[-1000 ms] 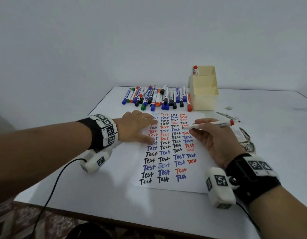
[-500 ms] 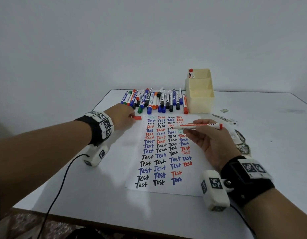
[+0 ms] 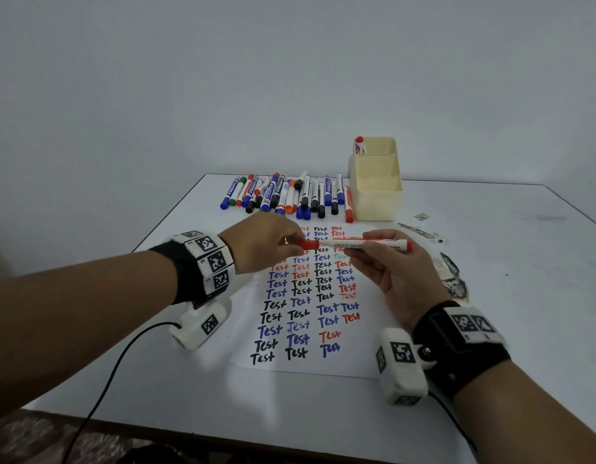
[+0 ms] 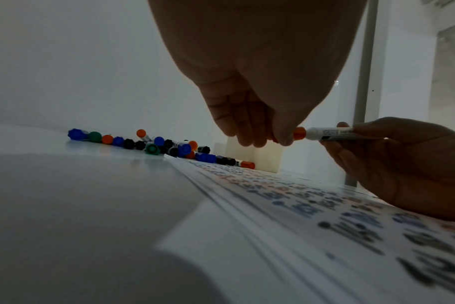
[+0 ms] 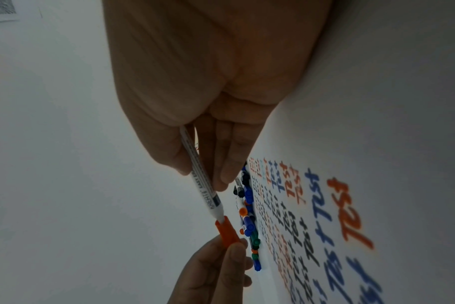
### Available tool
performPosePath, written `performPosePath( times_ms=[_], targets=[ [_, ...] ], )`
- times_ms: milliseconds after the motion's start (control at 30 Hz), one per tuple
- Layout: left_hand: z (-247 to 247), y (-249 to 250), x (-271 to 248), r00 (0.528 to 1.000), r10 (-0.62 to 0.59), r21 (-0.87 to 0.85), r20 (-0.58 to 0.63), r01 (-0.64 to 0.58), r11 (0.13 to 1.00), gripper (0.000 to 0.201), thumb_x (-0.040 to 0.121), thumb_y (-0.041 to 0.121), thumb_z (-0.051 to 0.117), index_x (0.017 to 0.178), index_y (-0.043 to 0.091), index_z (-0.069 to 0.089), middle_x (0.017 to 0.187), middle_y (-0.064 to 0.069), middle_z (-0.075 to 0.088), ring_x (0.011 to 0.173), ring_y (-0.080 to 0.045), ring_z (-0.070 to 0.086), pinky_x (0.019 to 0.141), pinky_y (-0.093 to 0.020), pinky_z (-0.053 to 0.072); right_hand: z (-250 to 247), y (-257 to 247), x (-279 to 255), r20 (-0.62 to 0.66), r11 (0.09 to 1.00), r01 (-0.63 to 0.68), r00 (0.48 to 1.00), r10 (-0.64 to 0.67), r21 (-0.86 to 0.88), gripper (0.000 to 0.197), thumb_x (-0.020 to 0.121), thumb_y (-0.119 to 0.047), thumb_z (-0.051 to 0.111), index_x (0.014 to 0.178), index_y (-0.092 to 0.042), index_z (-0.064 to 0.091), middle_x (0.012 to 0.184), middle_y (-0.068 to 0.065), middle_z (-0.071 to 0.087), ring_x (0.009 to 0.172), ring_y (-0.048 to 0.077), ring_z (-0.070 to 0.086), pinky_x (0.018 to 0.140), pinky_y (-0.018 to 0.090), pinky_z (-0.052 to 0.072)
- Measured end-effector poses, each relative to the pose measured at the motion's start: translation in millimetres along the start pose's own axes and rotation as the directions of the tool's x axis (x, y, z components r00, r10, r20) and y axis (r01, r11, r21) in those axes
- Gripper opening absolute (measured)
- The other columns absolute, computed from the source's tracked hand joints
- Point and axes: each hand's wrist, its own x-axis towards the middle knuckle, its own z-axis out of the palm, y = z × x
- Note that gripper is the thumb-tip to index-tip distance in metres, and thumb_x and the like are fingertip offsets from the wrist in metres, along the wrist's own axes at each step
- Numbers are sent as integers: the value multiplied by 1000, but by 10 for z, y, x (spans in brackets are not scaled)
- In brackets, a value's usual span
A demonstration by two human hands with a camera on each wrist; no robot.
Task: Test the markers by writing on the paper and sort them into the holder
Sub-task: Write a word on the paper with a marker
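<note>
Fingertips of the right hand (image 3: 395,276) pinch the smooth white barrel of a red marker (image 3: 366,244), held level above the paper (image 3: 310,361); its far end is a short red plug. Thumb and fingers of the left hand (image 3: 261,244) close narrowly round the marker's red cap (image 3: 308,244), a small ribbed plastic cylinder whose open mouth sits right at the marker's tip, as the right wrist view shows. Black print runs along the barrel.

Below both hands the flat white sheet carries columns of the handwritten word "Test" in black, blue and red ink. At its far edge a loose row of markers (image 3: 289,195) lies on the white table (image 3: 156,390), round barrels with blue, black, red, orange and green caps, some overlapping. Just right of the row stands a cream plastic holder (image 3: 377,199), boxy, with stepped compartments; one red-capped marker (image 3: 359,145) stands in its rearmost one. Dark smudged marks stain the tabletop right of the paper. Black wrist straps bear square-patterned white tags.
</note>
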Motion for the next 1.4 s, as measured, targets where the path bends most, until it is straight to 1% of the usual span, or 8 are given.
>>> performPosePath(
  times_ms=[300, 467, 833, 1000, 1100, 1200, 1300, 1400],
  targets=[
    [29, 167, -18, 999, 34, 15, -15, -34, 999, 24, 98, 37, 59, 119, 27, 67, 89, 11, 64, 77, -8, 57, 69, -23, 48, 22, -10, -11, 17, 1000, -14, 1000, 14, -13, 11, 96, 1, 64, 107, 0, 64, 105, 27, 75, 101, 38, 75, 86, 38, 63],
    [54, 237, -57, 992, -4, -145, -130, -15, 989, 16, 100, 32, 58, 110, 23, 66, 81, 6, 65, 62, -6, 51, 56, -18, 41, 13, -6, -2, 6, 999, -18, 1000, 18, 40, 8, 96, -4, 64, 104, -4, 66, 106, 26, 75, 100, 38, 75, 82, 37, 64],
    [120, 315, -100, 984, -39, -111, -175, 20, 994, 16, 101, 24, 56, 111, 17, 66, 80, 8, 59, 66, -5, 50, 58, -15, 32, 25, -4, -3, 27, 999, -41, 999, 41, 13, 4, 96, -9, 64, 97, -11, 67, 102, 22, 77, 94, 34, 77, 72, 33, 64],
    [43, 249, -7, 999, 10, 49, 41, -12, 999, 18, 100, 35, 56, 110, 23, 65, 80, 11, 58, 70, -8, 53, 61, -20, 35, 9, 27, 20, 13, 997, -54, 998, 54, -53, 10, 96, -9, 66, 105, -6, 67, 104, 25, 76, 93, 35, 77, 76, 34, 65],
    [-30, 72, -9, 981, 32, 112, 192, -55, 992, 44, 95, 57, 54, 129, 29, 57, 118, 11, 63, 104, -10, 59, 85, -24, 46, 1, 40, 31, 9, 993, -71, 997, 72, -94, 17, 95, -9, 68, 111, -3, 67, 105, 25, 76, 94, 36, 76, 77, 35, 65],
    [-55, -205, -61, 946, -77, 184, 315, 19, 983, 93, 84, 77, 50, 158, 31, 20, 163, 9, 21, 148, -14, 24, 118, -39, 25, -13, 41, 37, -4, 993, -70, 998, 70, -91, 19, 95, -8, 68, 112, -1, 68, 105, 24, 75, 92, 33, 75, 78, 34, 64],
    [12, -450, -101, 869, -197, 325, 453, 45, 945, 116, 70, 93, 38, 158, 35, -9, 166, 8, -15, 154, -23, -6, 123, -56, 9, -24, 49, 39, -14, 996, -68, 998, 67, -66, 15, 92, -5, 70, 106, -1, 71, 104, 24, 75, 90, 31, 74, 82, 34, 64],
    [72, -546, -152, 803, -258, 358, 537, 60, 932, 117, 60, 99, 27, 153, 45, -19, 162, 13, -26, 152, -23, -18, 120, -63, 2, -8, 59, 41, -18, 995, -74, 997, 73, -64, 14, 92, -3, 69, 106, -1, 72, 100, 23, 76, 88, 30, 74, 81, 34, 64]
  ],
)
